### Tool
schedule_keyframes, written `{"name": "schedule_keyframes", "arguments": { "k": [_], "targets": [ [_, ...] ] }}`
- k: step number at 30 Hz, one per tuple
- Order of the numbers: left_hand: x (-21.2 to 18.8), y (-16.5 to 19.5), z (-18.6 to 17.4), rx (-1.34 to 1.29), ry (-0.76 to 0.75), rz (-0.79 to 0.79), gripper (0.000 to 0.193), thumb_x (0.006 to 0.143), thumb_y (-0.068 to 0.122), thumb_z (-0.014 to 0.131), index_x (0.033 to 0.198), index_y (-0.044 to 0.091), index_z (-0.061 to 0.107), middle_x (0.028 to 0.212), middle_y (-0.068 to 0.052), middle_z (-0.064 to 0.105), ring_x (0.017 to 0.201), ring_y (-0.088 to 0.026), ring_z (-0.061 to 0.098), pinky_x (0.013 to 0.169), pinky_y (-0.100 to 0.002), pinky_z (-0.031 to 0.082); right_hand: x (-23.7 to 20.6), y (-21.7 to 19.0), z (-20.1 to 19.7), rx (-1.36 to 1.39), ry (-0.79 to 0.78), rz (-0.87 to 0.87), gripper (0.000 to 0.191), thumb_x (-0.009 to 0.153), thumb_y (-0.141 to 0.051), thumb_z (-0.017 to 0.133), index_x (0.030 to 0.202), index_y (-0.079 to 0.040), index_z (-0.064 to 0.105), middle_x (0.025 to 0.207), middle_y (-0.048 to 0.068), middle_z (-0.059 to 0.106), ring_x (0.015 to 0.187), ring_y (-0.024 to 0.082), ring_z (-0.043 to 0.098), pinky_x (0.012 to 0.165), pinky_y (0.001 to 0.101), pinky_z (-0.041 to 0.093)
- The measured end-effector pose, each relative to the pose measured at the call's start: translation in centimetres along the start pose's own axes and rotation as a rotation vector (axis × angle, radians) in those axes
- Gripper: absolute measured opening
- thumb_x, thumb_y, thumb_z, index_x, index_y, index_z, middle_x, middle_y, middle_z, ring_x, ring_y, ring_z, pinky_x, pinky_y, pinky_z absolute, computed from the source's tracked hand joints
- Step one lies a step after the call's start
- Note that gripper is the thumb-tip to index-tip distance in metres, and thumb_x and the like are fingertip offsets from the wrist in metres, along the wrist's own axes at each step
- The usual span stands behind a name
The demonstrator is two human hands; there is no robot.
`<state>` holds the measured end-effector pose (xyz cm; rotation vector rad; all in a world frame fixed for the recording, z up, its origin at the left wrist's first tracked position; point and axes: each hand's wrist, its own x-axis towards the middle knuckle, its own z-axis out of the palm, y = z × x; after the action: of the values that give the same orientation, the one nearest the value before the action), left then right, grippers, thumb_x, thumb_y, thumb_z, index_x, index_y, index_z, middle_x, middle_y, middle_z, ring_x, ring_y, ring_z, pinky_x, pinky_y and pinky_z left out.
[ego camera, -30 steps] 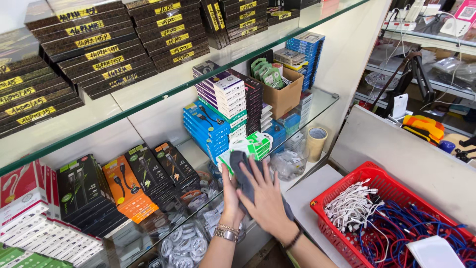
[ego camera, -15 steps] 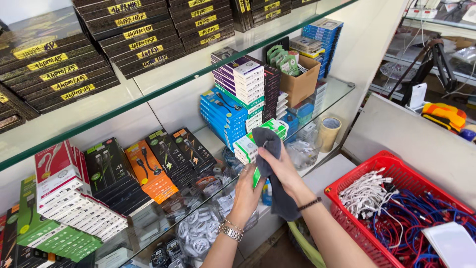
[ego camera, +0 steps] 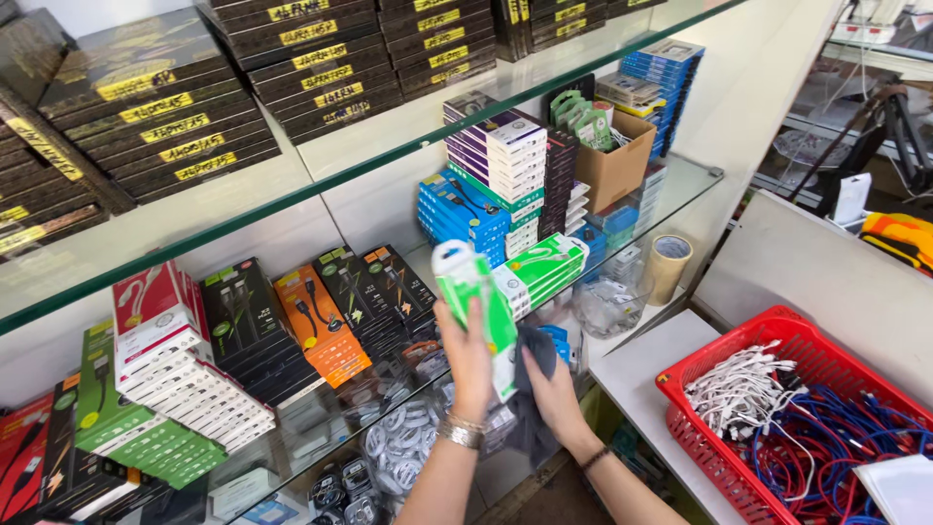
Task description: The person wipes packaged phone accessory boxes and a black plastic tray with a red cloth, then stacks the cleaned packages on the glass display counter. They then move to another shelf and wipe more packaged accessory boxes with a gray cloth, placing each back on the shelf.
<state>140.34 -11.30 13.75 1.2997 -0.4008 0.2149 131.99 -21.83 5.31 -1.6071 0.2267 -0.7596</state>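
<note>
Over the front edge of the middle glass shelf [ego camera: 680, 190], the left hand [ego camera: 468, 355] is closed around a green-and-white boxed pack [ego camera: 478, 301], holding it upright with its long axis nearly vertical. Just to its right and lower, the right hand [ego camera: 554, 394] presses a dark cloth [ego camera: 533, 408] against the pack's lower end, its grip partly hidden by the cloth, so the right hand is the nearer for wiping. Farther right, a red basket [ego camera: 724, 442] on the tabletop [ego camera: 637, 365] holds white and blue cables [ego camera: 777, 418].
</note>
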Motion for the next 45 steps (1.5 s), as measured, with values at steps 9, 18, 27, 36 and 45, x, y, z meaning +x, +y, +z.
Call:
{"name": "schedule_keyframes", "arguments": {
  "k": [9, 18, 27, 36, 45],
  "targets": [
    [0.3, -1.4, -1.2, 0.017, 0.041, -0.087, 0.040, 0.102, 0.028, 0.058, 0.130, 0.000, 0.052, 0.119, -0.013, 0.065, 0.110, -0.022, 0.059, 0.098, -0.035, 0.047, 3.3, -3.6, 0.9, -0.115, -0.131, -0.080, 0.061, 0.095, -0.024, 0.068, 0.147, -0.001, 0.045, 0.137, 0.011, 0.059, 0.125, 0.018, 0.058, 0.103, 0.0328, 0.046],
    [2.3, -2.1, 4.7, 0.050, -0.203, -0.085, 0.042, 0.103, 0.034, 0.059, 0.130, 0.001, 0.055, 0.116, -0.015, 0.069, 0.104, -0.023, 0.065, 0.091, -0.034, 0.052, 1.2, -0.8, -6.3, 0.496, -0.080, 0.455, 0.061, 0.087, -0.015, 0.074, 0.143, -0.006, 0.052, 0.127, 0.009, 0.068, 0.111, 0.017, 0.065, 0.094, 0.0351, 0.053],
    [4.1, -3.2, 7.5, 0.711, -0.384, 0.198, 0.054, 0.098, 0.035, 0.063, 0.142, 0.006, 0.054, 0.124, -0.017, 0.066, 0.116, -0.034, 0.061, 0.101, -0.046, 0.046, 8.1, 1.7, -14.9, 0.427, 0.311, 0.460, 0.038, 0.091, -0.019, 0.072, 0.124, -0.005, 0.061, 0.104, 0.010, 0.071, 0.085, 0.020, 0.069, 0.071, 0.0351, 0.056],
    [5.7, -5.4, 8.0, 1.238, -0.402, 0.298, 0.069, 0.077, 0.042, 0.082, 0.133, 0.008, 0.060, 0.126, -0.015, 0.059, 0.119, -0.033, 0.053, 0.098, -0.050, 0.043, 23.4, 9.3, -17.2, 0.228, 0.301, 0.560, 0.046, 0.090, -0.028, 0.073, 0.129, -0.011, 0.055, 0.112, 0.006, 0.067, 0.097, 0.021, 0.067, 0.080, 0.0406, 0.057],
    [6.3, -2.4, 10.2, 1.271, -0.393, 0.138, 0.071, 0.062, 0.033, 0.091, 0.116, 0.003, 0.056, 0.118, -0.017, 0.058, 0.114, -0.034, 0.056, 0.096, -0.046, 0.047, 19.6, 6.7, -17.8, 0.319, 0.308, 0.392, 0.052, 0.096, -0.040, 0.067, 0.136, -0.007, 0.058, 0.114, 0.004, 0.068, 0.102, 0.019, 0.065, 0.086, 0.0356, 0.054]
  ]
}}
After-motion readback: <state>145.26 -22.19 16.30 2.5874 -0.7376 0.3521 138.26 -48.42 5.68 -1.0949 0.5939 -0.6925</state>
